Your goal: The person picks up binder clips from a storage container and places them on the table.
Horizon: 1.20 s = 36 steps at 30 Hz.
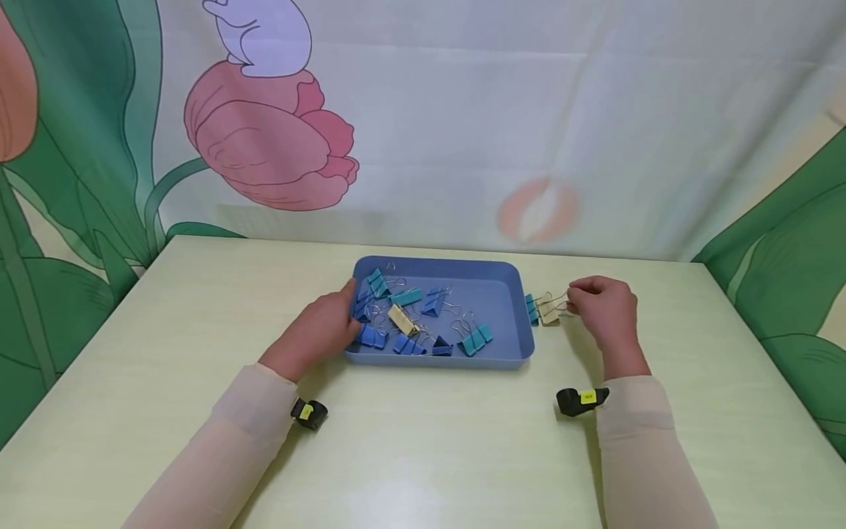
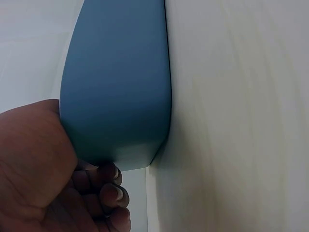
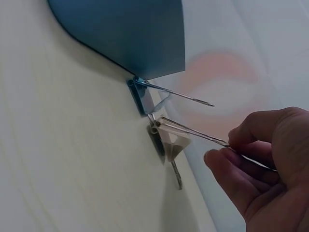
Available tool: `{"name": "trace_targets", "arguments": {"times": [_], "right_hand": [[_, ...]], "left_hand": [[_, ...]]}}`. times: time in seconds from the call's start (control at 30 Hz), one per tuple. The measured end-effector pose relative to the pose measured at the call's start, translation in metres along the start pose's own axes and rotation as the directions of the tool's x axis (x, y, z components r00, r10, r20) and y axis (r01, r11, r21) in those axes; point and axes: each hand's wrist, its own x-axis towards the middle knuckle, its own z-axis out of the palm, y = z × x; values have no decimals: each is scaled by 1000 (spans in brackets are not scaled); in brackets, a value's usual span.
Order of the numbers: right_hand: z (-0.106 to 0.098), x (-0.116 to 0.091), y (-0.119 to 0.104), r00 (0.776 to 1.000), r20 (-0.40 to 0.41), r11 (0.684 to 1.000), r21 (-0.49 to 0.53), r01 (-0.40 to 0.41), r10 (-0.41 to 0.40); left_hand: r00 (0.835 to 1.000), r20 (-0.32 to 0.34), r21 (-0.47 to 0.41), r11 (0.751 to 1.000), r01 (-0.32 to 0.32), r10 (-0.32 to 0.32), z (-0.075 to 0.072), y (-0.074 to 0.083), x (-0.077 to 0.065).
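Observation:
A blue tray lies on the table with teal, blue and cream binder clips inside it. My left hand grips the tray's left end, its thumb at the rim and its fingers curled by the outer wall. To the right of the tray, my right hand pinches one wire handle of a cream binder clip between thumb and forefinger. That clip's other handle points down toward the table. Between it and the tray wall stands a teal binder clip, right beside the cream one.
Inside the tray, most clips crowd the left half, among them a cream clip and a teal clip nearer the middle. Behind the pale table hangs a printed cloth.

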Motion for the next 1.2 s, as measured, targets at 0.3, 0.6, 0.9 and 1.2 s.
{"name": "trace_targets", "arguments": {"times": [0.3,0.6,0.9,1.2], "right_hand": [[-10,-4,-15,989,-109,985,-153,77,-95],[-9,-15,-37,974,-127,967,-200,161,-188],[9,-25,-49,943,-29,930,-177,321,-331],[28,-33,-59,921,124,919,-101,381,-369]], "left_hand": [[1000,-11,17,1000,-6,6,-2,0,0],[1000,5,13,1000,5,-5,-1,0,1],[1000,9,17,1000,7,-7,-1,0,1],[1000,2,20,1000,2,-2,-1,0,0]]}}
